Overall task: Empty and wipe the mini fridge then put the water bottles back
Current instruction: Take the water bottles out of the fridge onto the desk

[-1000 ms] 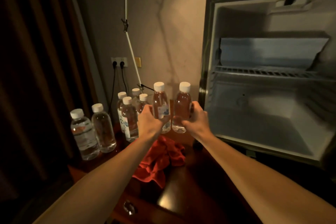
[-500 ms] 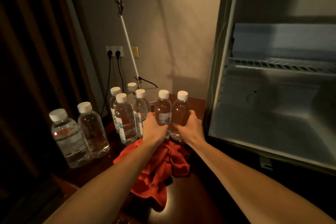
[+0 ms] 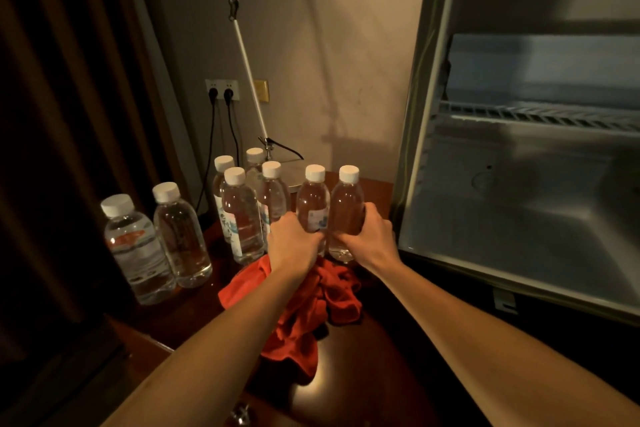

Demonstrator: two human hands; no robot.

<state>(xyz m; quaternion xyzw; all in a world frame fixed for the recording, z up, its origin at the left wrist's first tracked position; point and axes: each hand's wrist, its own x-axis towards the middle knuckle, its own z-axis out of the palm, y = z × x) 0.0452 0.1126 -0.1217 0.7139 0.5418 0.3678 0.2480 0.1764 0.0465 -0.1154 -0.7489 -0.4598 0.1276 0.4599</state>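
My left hand (image 3: 294, 246) grips a small water bottle (image 3: 313, 199) with a white cap, and my right hand (image 3: 367, 239) grips a second one (image 3: 347, 204) beside it. Both stand upright with their bases low, just behind a crumpled red cloth (image 3: 304, 308) on the dark wooden table (image 3: 367, 367). Several more small bottles (image 3: 240, 215) cluster to the left, and two larger bottles (image 3: 181, 236) stand further left. The open mini fridge (image 3: 519, 204) on the right has nothing inside but a wire shelf (image 3: 533, 114).
A dark curtain (image 3: 69, 114) fills the left side. Two plugs sit in a wall socket (image 3: 221, 92) behind the bottles, with black cords hanging down. A thin white pole (image 3: 247, 59) leans up the wall. A drawer knob (image 3: 240, 414) shows at the bottom edge.
Both hands have lowered the two bottles from the air down to the table beside the other small bottles. The view has shifted closer and lower.
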